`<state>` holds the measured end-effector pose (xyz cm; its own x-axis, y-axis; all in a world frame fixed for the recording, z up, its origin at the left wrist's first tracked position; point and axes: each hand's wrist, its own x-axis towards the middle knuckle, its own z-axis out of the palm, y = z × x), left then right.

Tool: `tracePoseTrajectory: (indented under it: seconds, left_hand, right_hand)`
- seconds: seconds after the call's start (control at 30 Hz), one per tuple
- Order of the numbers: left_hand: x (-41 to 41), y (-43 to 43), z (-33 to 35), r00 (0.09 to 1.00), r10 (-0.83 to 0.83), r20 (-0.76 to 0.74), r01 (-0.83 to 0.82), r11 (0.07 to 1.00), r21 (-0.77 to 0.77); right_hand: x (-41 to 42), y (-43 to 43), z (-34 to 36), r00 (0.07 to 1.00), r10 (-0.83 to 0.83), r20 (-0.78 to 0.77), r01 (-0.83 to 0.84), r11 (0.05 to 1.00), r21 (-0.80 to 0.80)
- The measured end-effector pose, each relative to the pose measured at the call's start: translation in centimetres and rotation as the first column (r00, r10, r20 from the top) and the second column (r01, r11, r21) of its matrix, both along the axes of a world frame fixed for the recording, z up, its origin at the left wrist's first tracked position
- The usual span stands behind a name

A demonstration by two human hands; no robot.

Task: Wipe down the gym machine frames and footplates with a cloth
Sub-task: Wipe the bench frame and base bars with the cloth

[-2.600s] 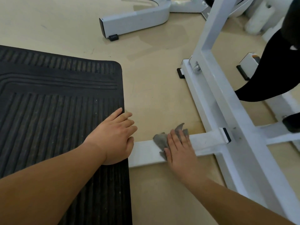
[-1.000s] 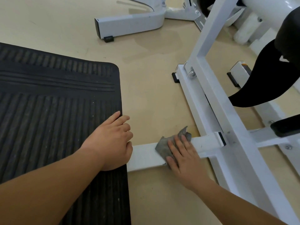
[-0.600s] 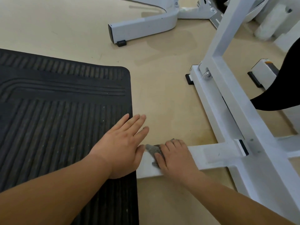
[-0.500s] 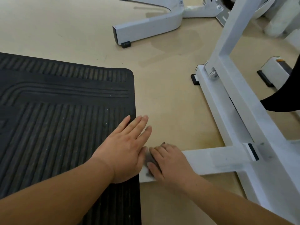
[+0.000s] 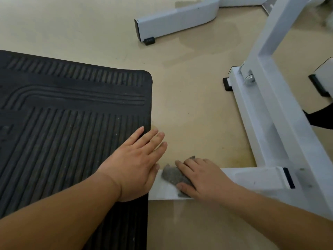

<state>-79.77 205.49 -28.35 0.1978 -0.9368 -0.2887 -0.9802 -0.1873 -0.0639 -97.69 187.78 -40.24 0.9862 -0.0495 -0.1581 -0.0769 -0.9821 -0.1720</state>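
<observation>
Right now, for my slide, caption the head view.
Right hand presses grey cloth on white bar; left hand flat on black mat.

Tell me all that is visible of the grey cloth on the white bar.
The cloth is small, grey and speckled, crumpled rather than folded. It lies on the white floor bar of the machine frame, near its end by the black mat. The right hand presses on it and hides much of it; one corner pokes out past the fingertips.
</observation>
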Motion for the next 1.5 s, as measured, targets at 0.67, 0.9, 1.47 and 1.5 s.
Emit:
tracePoseTrajectory:
  seconds: [0.67,0.9,1.47,1.5]
  left_hand:
    - [0.1,0.3,-0.4,1.0,0.001,-0.03,-0.003,0.996,-0.085]
    - [0.5,0.5,-0.7,1.0,-0.007,-0.009,0.006,0.995,-0.1]
    - [0.4,0.4,-0.7,1.0,-0.001,-0.007,0.0,0.995,-0.102]
    - [0.5,0.4,-0.7,1.0,-0.006,-0.002,0.006,0.996,-0.094]
  right_hand:
    - [-1.2,-0.2,1.8,0.915,-0.331,-0.231,0.289,0.937,-0.196]
    - [-4.0,-3.9,4.3,0.812,-0.475,-0.339,0.288,0.831,-0.476]
    - [-4.0,-3.2,3.0,0.855,-0.443,-0.268,0.344,0.873,-0.345]
    - [-3.6,-3.3,3.3,0.812,-0.507,-0.288,0.377,0.833,-0.405]
